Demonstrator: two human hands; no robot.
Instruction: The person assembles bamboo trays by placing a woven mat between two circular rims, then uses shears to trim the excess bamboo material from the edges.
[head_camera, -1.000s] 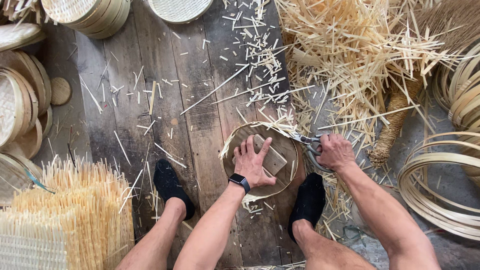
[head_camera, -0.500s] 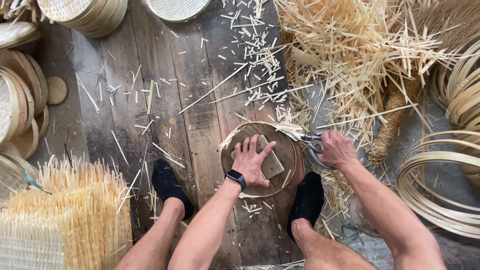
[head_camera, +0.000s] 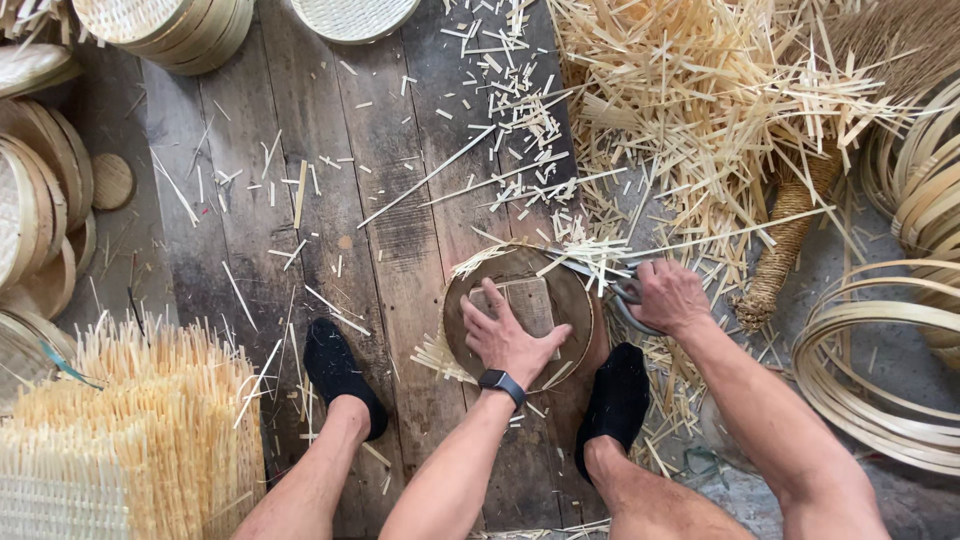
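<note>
Pressing down with spread fingers, the left hand (head_camera: 510, 335) lies flat on a small wooden block (head_camera: 527, 303) that sits on top of a round woven disc (head_camera: 470, 300). The disc lies on the dark wooden floor (head_camera: 390, 230), between the person's two feet in black socks (head_camera: 335, 370). The fingers of this hand are apart and they grip nothing; the palm only holds the block and the disc in place. A black watch (head_camera: 502, 384) is on the left wrist. The right hand (head_camera: 672, 297) is at the right edge of the disc and is closed around the handles of a pair of scissors (head_camera: 612, 288). The blades point to the left, toward the thin bamboo ends (head_camera: 590, 252) that stick out over the upper rim of the disc; whether the blades are apart or together I cannot tell. Short cut pieces lie scattered on the floor above the disc. A big heap of bamboo strips (head_camera: 700, 110) lies to the upper right, and bent bamboo hoops (head_camera: 880, 380) are at the right edge. At the lower left stands a bundle of pale upright sticks (head_camera: 150, 430), and stacked round trays (head_camera: 40, 210) are along the left side.
</note>
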